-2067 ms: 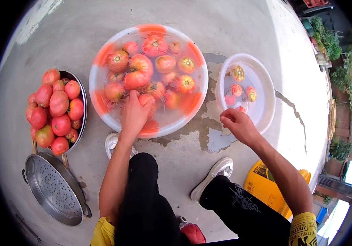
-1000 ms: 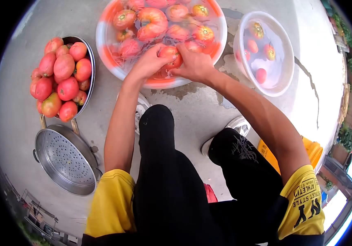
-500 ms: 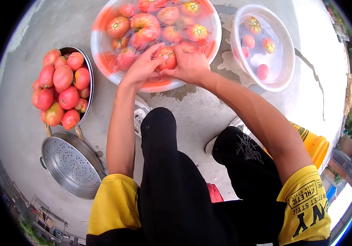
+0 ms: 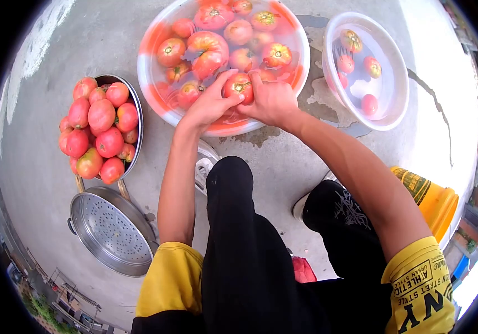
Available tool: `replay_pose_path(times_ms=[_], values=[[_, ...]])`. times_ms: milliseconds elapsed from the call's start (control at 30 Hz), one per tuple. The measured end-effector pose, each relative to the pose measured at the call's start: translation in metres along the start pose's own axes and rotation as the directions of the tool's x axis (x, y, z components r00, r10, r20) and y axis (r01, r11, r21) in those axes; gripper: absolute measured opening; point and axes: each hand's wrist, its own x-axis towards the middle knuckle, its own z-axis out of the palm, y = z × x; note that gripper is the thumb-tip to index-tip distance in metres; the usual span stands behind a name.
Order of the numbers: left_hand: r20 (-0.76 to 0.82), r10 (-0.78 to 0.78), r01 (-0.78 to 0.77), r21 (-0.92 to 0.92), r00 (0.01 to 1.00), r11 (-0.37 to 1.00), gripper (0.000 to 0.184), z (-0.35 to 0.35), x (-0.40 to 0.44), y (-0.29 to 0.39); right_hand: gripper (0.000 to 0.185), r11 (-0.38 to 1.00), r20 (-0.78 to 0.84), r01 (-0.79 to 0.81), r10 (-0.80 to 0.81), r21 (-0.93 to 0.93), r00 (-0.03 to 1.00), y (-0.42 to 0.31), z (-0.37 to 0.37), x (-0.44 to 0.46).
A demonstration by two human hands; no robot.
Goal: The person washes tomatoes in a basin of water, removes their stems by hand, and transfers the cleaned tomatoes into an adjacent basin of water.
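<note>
Between my two hands is a red tomato (image 4: 238, 87), held at the near side of a large white-and-orange basin (image 4: 151, 96) of water. My left hand (image 4: 214, 103) wraps the tomato's left side, its thumb lying across the near face. On the right side my right hand (image 4: 272, 100) grips the same tomato, thumb up along its edge. The stem scar faces up. Several other tomatoes float around them, among them a big ribbed tomato (image 4: 207, 54) just beyond my hands. The fingers under the tomato are partly hidden.
Left of the basin, a metal bowl (image 4: 137, 119) is heaped with tomatoes. Below it a perforated steamer pan (image 4: 111, 228) leans at a tilt. To the right stand a smaller white basin (image 4: 399, 92) with several tomatoes in water and a yellow bucket (image 4: 438, 209).
The whole scene has shifted slightly right and down as my head moved. The held tomato has turned, so its stem scar now shows between my hands. Both hands keep their grip.
</note>
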Motion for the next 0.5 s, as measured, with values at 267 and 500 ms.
replay_pose_path(times_ms=[267, 500], values=[[-0.188, -0.125, 0.113, -0.074, 0.974, 0.991, 0.039, 0.017, 0.039, -0.020, 0.079, 0.999, -0.090, 0.014, -0.016, -0.032, 0.996, 0.003, 0.011, 0.003], [-0.195, -0.317, 0.043, -0.790, 0.928, 0.611, 0.036, 0.037, 0.051, -0.029, 0.084, 0.997, -0.208, 0.075, -0.076, -0.011, 0.975, 0.006, 0.013, 0.002]])
